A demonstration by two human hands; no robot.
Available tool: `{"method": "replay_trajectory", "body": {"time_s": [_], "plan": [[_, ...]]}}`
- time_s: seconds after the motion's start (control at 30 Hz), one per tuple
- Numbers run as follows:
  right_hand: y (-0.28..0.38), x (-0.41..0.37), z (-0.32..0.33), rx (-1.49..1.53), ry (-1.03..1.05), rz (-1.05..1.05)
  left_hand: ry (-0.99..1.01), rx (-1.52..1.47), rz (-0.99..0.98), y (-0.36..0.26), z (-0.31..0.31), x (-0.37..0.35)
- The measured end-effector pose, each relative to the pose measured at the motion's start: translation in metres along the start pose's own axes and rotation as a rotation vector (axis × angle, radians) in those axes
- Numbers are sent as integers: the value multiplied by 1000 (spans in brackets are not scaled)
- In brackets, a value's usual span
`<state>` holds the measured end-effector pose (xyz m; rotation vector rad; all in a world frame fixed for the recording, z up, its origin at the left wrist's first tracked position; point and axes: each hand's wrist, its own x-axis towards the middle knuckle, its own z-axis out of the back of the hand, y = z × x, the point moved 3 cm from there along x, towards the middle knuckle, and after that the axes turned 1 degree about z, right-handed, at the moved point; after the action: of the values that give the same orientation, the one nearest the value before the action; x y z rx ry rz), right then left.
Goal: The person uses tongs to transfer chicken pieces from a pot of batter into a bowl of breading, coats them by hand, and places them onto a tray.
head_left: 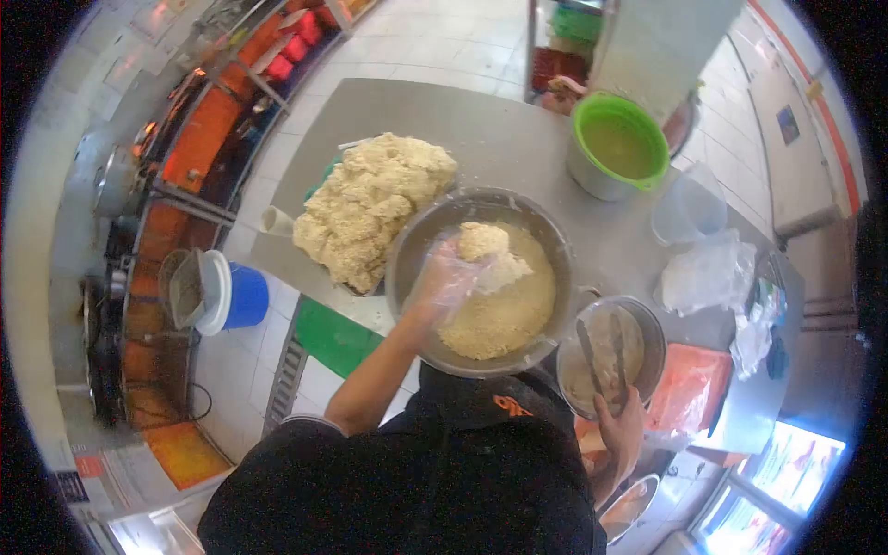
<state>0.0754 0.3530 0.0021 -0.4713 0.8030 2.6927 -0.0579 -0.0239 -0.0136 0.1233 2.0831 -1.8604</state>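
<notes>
My left hand (449, 285), in a clear plastic glove, is over a large metal bowl (405, 319). Its fingers are closed around a crumb-coated piece of food (484, 242). Pale, loose breadcrumbs (499, 324) fill the bottom of this bowl. To the right, a smaller metal bowl (658, 344) holds a thin beige batter (578, 370). My bare right hand (622, 427) grips metal tongs (618, 356) at their near end, with both long arms reaching over the batter. A big heap of breaded pieces (379, 203) is piled left of the crumb bowl.
On the steel table (504, 129) stand a green-rimmed bucket (615, 153) of liquid and a clear plastic container (689, 205). Plastic bags (708, 273) and a reddish-orange packet (684, 384) lie at the right. A blue bucket (248, 296) is at the left. Another person's hand (562, 92) shows beyond the table.
</notes>
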Motion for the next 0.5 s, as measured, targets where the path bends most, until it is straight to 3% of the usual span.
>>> {"method": "replay_trajectory", "body": {"time_s": [0.1,0.3,0.4,0.5], "plan": [[-16,1,-7,-14,-40,27,5,42,51,-3,1,-5],[-31,4,-17,-23,-19,53,-69,-408,7,10,18,-15],[-43,9,-21,-27,46,29,-280,-178,66,-38,40,-46],[-35,7,-16,-58,30,38,-331,-111,-4,-51,89,-52]]}}
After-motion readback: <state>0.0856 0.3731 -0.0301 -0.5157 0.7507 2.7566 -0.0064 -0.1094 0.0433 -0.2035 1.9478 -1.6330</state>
